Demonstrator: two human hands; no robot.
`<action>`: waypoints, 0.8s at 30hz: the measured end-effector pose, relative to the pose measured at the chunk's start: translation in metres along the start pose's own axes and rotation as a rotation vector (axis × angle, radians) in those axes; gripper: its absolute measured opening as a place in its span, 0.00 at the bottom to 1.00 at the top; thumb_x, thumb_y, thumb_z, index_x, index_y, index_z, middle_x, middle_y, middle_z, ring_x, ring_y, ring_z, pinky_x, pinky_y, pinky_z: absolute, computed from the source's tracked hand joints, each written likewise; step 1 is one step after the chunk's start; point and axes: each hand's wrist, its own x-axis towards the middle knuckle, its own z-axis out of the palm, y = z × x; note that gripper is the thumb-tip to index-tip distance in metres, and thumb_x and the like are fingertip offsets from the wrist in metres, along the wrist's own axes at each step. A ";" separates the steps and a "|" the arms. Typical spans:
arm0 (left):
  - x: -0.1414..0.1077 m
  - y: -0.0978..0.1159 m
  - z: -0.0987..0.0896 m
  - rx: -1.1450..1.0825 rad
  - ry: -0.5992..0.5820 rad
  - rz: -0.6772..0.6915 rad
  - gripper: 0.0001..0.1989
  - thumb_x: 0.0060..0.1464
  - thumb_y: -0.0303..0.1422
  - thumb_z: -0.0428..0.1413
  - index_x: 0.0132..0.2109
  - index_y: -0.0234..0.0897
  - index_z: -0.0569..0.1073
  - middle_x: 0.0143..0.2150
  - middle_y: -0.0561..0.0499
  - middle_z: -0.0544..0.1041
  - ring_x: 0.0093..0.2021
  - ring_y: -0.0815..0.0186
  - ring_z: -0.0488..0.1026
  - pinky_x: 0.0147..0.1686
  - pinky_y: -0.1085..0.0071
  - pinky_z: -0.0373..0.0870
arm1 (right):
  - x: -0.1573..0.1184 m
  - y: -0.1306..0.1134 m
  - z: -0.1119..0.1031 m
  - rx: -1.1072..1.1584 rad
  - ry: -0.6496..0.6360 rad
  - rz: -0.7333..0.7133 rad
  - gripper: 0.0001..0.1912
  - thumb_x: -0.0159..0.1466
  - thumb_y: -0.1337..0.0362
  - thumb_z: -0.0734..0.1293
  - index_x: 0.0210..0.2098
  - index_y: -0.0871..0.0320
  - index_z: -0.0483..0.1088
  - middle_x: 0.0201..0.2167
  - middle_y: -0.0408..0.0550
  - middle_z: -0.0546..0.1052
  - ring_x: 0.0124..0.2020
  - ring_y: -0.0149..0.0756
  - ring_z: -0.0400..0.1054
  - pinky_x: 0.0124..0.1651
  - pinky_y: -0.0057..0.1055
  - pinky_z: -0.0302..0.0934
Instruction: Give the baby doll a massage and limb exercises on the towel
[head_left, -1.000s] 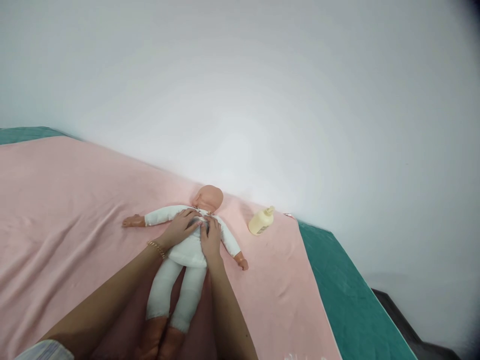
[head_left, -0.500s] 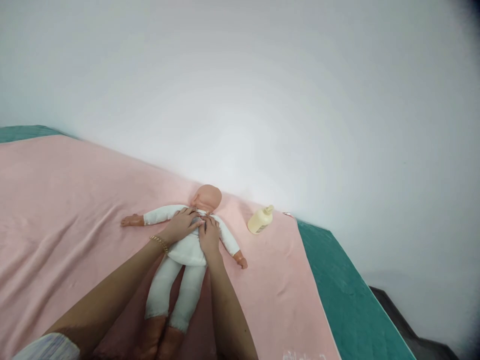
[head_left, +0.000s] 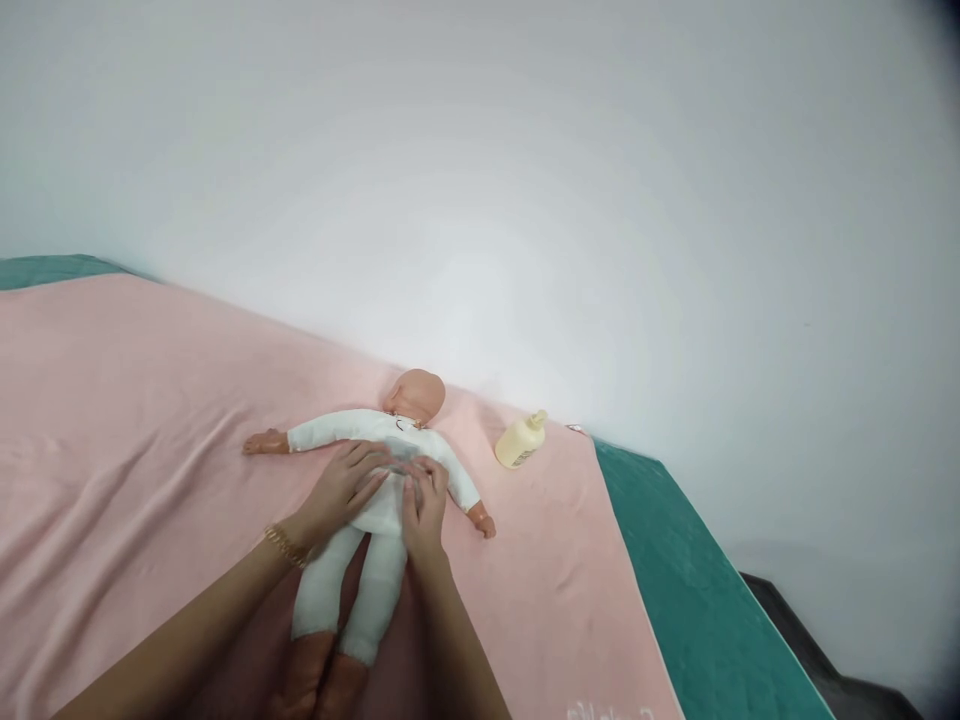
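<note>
A baby doll (head_left: 380, 503) in a white top and leggings lies with its arms spread and its head turned toward the wall. My left hand (head_left: 346, 487), with a gold bracelet at the wrist, rests on the left side of the doll's torso, fingers stretched out. On the torso's right side lies my right hand (head_left: 426, 498), its fingers apart and lightly bent. A grey patch (head_left: 401, 452) shows on the doll's chest between the hands. Neither hand holds anything that I can see.
A pale yellow pump bottle (head_left: 520, 442) stands on the pink blanket (head_left: 555, 560), right of the doll. Green cloth (head_left: 675, 540) shows past the blanket's right edge. A white wall (head_left: 480, 200) rises behind. Something dark (head_left: 825, 650) sits at the lower right.
Both hands have slid down the doll's torso from the upper chest toward its middle, uncovering more of the neckline and grey patch. The doll and bottle have stayed in place.
</note>
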 end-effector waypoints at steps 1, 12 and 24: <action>-0.008 0.004 -0.003 -0.054 0.015 0.010 0.15 0.66 0.36 0.44 0.45 0.40 0.75 0.45 0.46 0.76 0.48 0.59 0.70 0.51 0.58 0.64 | -0.009 -0.002 -0.002 0.014 -0.009 -0.022 0.18 0.70 0.60 0.55 0.44 0.55 0.75 0.42 0.54 0.72 0.47 0.42 0.66 0.53 0.44 0.61; -0.036 0.012 -0.013 -0.227 -0.059 0.027 0.17 0.65 0.34 0.46 0.33 0.39 0.76 0.30 0.50 0.76 0.34 0.64 0.71 0.36 0.68 0.67 | -0.046 -0.013 -0.005 0.056 -0.041 -0.040 0.18 0.68 0.62 0.56 0.35 0.51 0.79 0.30 0.49 0.72 0.36 0.40 0.66 0.40 0.39 0.60; -0.036 0.006 -0.001 -0.139 -0.176 0.026 0.17 0.65 0.35 0.46 0.32 0.38 0.74 0.28 0.50 0.74 0.34 0.64 0.68 0.37 0.67 0.65 | -0.035 -0.008 -0.003 0.099 -0.177 0.085 0.17 0.66 0.65 0.60 0.28 0.53 0.78 0.28 0.47 0.72 0.35 0.38 0.66 0.40 0.36 0.61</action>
